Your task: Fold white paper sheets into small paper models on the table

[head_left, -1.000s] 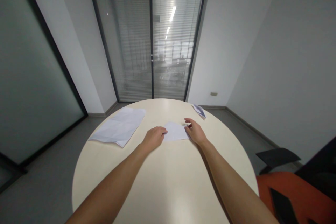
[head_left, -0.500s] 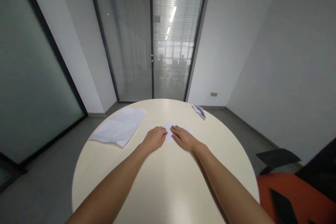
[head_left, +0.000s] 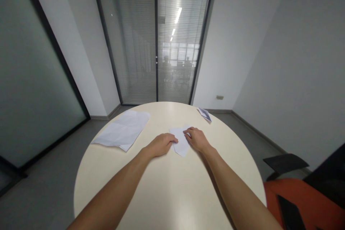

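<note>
A small folded piece of white paper [head_left: 180, 144] lies near the middle of the round table, one pointed end towards me. My left hand [head_left: 161, 143] pinches its left edge between thumb and fingers. At the right edge, my right hand [head_left: 198, 139] has its fingers bent and closed on the paper. The fingers cover parts of both sides, so the exact folds there are hidden.
A large creased white sheet [head_left: 124, 129] lies at the left of the cream table [head_left: 167, 194]. Near the far right edge rests a small folded paper with a dark print [head_left: 205, 114]. An orange chair [head_left: 304, 201] stands close on the right.
My hands lay flatter over the paper before; now they grip its sides, with more of it showing. The paper has turned and reaches nearer to me. My right hand has shifted right.
</note>
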{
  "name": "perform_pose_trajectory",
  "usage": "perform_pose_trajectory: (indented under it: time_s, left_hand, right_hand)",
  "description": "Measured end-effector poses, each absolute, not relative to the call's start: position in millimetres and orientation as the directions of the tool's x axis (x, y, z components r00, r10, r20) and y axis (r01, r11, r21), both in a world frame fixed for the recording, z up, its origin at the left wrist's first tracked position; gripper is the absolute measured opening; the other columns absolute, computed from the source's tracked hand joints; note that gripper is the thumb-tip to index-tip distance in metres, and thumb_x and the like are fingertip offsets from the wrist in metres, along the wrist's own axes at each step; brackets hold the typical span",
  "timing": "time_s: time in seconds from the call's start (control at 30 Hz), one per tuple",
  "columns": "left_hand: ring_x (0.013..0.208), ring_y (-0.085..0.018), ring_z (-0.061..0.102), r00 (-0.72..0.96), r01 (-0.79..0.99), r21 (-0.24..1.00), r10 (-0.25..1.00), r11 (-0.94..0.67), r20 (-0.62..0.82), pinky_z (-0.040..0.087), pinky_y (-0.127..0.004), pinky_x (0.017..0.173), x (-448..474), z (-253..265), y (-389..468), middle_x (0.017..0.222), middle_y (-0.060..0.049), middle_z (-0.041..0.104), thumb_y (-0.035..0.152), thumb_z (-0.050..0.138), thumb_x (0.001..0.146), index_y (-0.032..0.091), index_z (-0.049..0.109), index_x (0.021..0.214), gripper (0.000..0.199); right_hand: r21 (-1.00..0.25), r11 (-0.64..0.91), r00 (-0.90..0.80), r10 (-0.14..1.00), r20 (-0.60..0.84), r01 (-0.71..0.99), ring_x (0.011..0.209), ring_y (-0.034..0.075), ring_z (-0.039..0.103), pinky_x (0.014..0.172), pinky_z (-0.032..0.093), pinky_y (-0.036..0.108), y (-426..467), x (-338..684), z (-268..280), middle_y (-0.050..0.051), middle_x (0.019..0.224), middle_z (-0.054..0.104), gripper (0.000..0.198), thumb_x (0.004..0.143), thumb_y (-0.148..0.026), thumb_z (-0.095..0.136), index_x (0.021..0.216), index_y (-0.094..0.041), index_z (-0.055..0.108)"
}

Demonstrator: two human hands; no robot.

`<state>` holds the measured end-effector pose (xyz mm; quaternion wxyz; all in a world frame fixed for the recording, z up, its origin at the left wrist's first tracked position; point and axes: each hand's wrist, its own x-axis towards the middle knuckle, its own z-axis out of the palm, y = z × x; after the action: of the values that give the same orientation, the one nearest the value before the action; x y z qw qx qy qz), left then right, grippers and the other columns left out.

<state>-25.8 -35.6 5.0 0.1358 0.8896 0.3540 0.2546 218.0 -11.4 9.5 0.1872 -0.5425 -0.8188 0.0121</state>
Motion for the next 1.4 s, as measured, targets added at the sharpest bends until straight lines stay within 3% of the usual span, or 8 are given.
perform_pose_trajectory:
  time_s: [0.17,0.3,0.53,0.7,0.8,1.1,1.27,1.4]
  left_hand:
    - [0.12,-0.018,0.064,0.642,0.504,0.494,0.69,-0.708,0.334,0.046,-0.033,0.109,-28.3,2.3,-33.8,0.126,-0.002,0.072,0.005,0.045,0.087,0.025,0.074,0.117,0.046]
    - [0.12,-0.019,0.065,0.649,0.509,0.453,0.672,-0.732,0.358,0.046,-0.035,0.109,-27.4,3.2,-33.9,0.127,-0.004,0.072,0.006,0.046,0.088,0.022,0.075,0.113,0.042]
    - [0.12,-0.022,0.063,0.631,0.572,0.387,0.689,-0.723,0.356,0.044,-0.039,0.11,-27.1,6.8,-33.2,0.126,-0.006,0.072,0.007,0.051,0.085,0.021,0.076,0.109,0.037]
    - [0.107,-0.021,0.067,0.64,0.543,0.426,0.685,-0.724,0.349,0.048,-0.034,0.103,-26.3,12.4,-36.1,0.109,-0.005,0.076,0.009,0.05,0.086,0.022,0.076,0.104,0.034]
    - [0.108,-0.021,0.067,0.65,0.524,0.449,0.681,-0.724,0.339,0.048,-0.031,0.102,-26.1,13.3,-38.5,0.108,-0.004,0.075,0.014,0.056,0.086,0.023,0.076,0.102,0.027]
    - [0.114,-0.021,0.066,0.679,0.501,0.46,0.663,-0.733,0.316,0.045,-0.032,0.104,-22.7,13.1,-38.7,0.102,-0.002,0.076,0.015,0.05,0.09,0.024,0.075,0.093,0.027]
    - [0.111,-0.021,0.067,0.676,0.51,0.467,0.673,-0.722,0.302,0.047,-0.03,0.102,-23.2,13.5,-42.0,0.109,-0.004,0.074,0.016,0.049,0.09,0.024,0.074,0.096,0.027]
    - [0.107,-0.019,0.067,0.686,0.509,0.452,0.662,-0.733,0.301,0.048,-0.029,0.102,-24.7,14.5,-43.8,0.115,-0.004,0.072,0.014,0.052,0.085,0.022,0.072,0.103,0.028]
  right_hand:
    - [-0.299,0.439,-0.384,0.895,0.227,0.847,0.133,0.031,0.052,0.115,0.028,0.06,-15.8,214.6,5.8,0.013,0.143,0.059,0.043,0.099,-0.047,0.049,0.131,-0.024,0.066]
    - [-0.291,0.465,-0.431,0.885,0.176,0.836,0.146,0.036,0.037,0.116,0.018,0.069,-20.1,212.8,6.5,0.016,0.156,0.045,0.057,0.097,-0.053,0.052,0.144,-0.022,0.055]
    - [-0.313,0.553,-0.532,0.832,0.158,0.772,0.148,0.038,0.032,0.116,0.019,0.069,-22.3,210.3,7.7,0.014,0.158,0.042,0.064,0.093,-0.054,0.056,0.148,-0.024,0.051]
    - [-0.351,0.636,-0.571,0.772,0.279,0.687,0.123,0.03,0.06,0.109,0.042,0.048,-20.4,210.9,12.6,0.013,0.128,0.068,0.041,0.092,-0.043,0.059,0.124,-0.02,0.071]
    - [-0.359,0.677,-0.583,0.736,0.344,0.643,0.11,0.026,0.065,0.101,0.048,0.04,-17.0,212.3,9.5,0.012,0.118,0.071,0.034,0.09,-0.034,0.06,0.116,-0.019,0.074]
    - [-0.278,0.565,-0.526,0.825,0.205,0.777,0.142,0.031,0.043,0.118,0.03,0.052,-10.8,213.3,-4.8,0.013,0.153,0.049,0.053,0.094,-0.032,0.049,0.145,-0.019,0.056]
    - [-0.291,0.415,-0.38,0.909,0.173,0.862,0.146,0.035,0.036,0.118,0.024,0.06,-11.5,217.3,-4.7,0.01,0.157,0.045,0.053,0.099,-0.045,0.047,0.147,-0.023,0.052]
    - [-0.268,0.454,-0.394,0.885,0.249,0.85,0.143,0.036,0.039,0.116,0.027,0.062,-9.1,221.1,-7.3,0.012,0.151,0.052,0.047,0.099,-0.042,0.051,0.14,-0.022,0.059]
